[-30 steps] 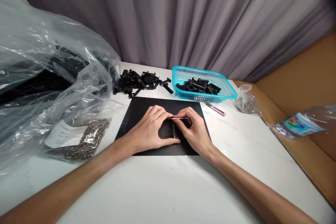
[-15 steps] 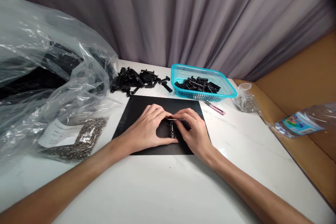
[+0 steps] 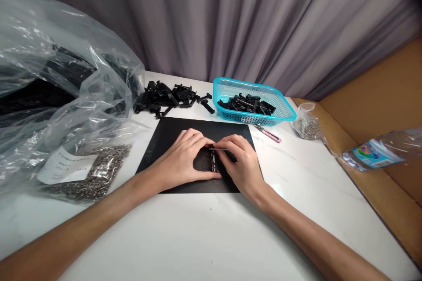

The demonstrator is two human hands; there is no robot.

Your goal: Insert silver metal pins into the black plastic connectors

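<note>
The small black part (image 3: 213,163) is lying on a black mat (image 3: 165,140), its length running toward the counter's far edge. The counter (image 3: 211,237) is showing white with faint veining, and a grey curtain (image 3: 184,22) is hanging behind its far edge. Near that edge a pile of black pieces (image 3: 165,98) is sitting beside a blue basket (image 3: 255,82) holding more. Close to the far right corner a small bag of metal bits (image 3: 310,128) is resting; brown cardboard (image 3: 379,83) is bordering the right edge, with a bottle (image 3: 372,156) showing against it. Toward the left, clear plastic (image 3: 115,57) and a labelled bag of metal pieces (image 3: 108,169) are crowding the counter. The left grip (image 3: 180,158) is bracketing the part end to end, thumb at the near end, fingers at the far one. The right grip (image 3: 240,158) is pinching a thin metal rod (image 3: 221,149) crosswise near the part's far end; whether rod and part are touching, I cannot tell.
</note>
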